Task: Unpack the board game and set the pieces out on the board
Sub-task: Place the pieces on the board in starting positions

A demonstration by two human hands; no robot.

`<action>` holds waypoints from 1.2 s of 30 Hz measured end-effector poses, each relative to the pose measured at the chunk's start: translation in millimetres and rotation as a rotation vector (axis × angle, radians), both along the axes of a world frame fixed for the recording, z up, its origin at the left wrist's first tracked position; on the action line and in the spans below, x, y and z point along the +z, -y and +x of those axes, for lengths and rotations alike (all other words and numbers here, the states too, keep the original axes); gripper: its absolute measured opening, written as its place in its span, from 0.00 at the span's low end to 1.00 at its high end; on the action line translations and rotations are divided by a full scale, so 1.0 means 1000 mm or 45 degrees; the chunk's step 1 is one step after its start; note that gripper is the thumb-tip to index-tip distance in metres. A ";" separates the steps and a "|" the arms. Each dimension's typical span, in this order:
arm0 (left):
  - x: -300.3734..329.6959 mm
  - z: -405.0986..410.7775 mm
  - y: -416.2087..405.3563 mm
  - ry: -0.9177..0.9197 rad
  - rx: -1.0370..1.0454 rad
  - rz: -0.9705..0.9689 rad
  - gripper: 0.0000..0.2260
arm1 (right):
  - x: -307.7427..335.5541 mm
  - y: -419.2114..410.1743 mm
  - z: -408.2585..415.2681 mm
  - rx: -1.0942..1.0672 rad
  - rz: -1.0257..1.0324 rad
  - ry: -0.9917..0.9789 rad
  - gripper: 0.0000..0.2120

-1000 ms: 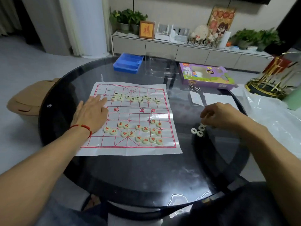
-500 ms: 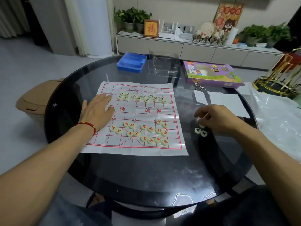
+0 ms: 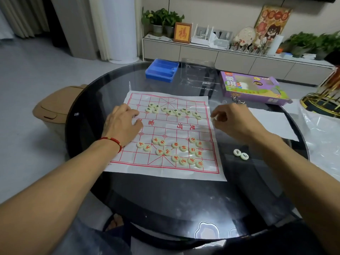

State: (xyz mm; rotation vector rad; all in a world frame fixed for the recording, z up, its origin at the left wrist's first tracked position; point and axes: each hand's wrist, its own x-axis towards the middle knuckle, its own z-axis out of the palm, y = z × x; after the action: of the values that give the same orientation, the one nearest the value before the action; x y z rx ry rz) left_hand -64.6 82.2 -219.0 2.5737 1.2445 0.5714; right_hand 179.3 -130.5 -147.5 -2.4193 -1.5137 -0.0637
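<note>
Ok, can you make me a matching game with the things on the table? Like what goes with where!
Things:
1. blue tray
2. purple game box
3. two loose pieces
4. left hand

Places:
A. on the bare glass, right of the board
B. resting on the board's left edge
C. far side of the table, left of the clear case
D. far right of the table

Pairs: 1-C, 2-D, 3-A, 4-B

A round dark glass table [image 3: 165,199] stands on pale grey floor [image 3: 33,74]. A low cabinet [image 3: 198,52] lines the far wall, bearing potted plants [image 3: 161,17].
</note>
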 end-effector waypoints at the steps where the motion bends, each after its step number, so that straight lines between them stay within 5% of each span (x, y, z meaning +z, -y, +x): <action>1: 0.000 -0.001 0.000 0.003 -0.004 0.003 0.19 | 0.000 -0.018 -0.005 0.065 0.024 -0.026 0.10; 9: -0.002 -0.002 -0.002 -0.005 -0.025 0.005 0.20 | -0.018 -0.156 -0.014 0.130 0.001 -0.110 0.10; 17: -0.005 -0.006 0.001 0.021 -0.069 0.012 0.21 | -0.029 -0.178 -0.010 0.231 -0.154 -0.031 0.14; 26: -0.002 -0.007 0.000 -0.043 -0.080 -0.016 0.21 | 0.002 -0.066 -0.002 0.330 -0.073 0.124 0.10; 36: -0.003 -0.007 0.007 -0.052 -0.069 0.002 0.20 | -0.005 0.078 0.003 -0.031 -0.532 -0.019 0.11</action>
State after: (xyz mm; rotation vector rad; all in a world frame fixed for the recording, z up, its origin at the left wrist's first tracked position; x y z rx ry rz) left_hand -72.1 74.8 -222.4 2.6239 1.1837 0.5113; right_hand 182.3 -208.5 -152.2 -2.7451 -1.6234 0.2936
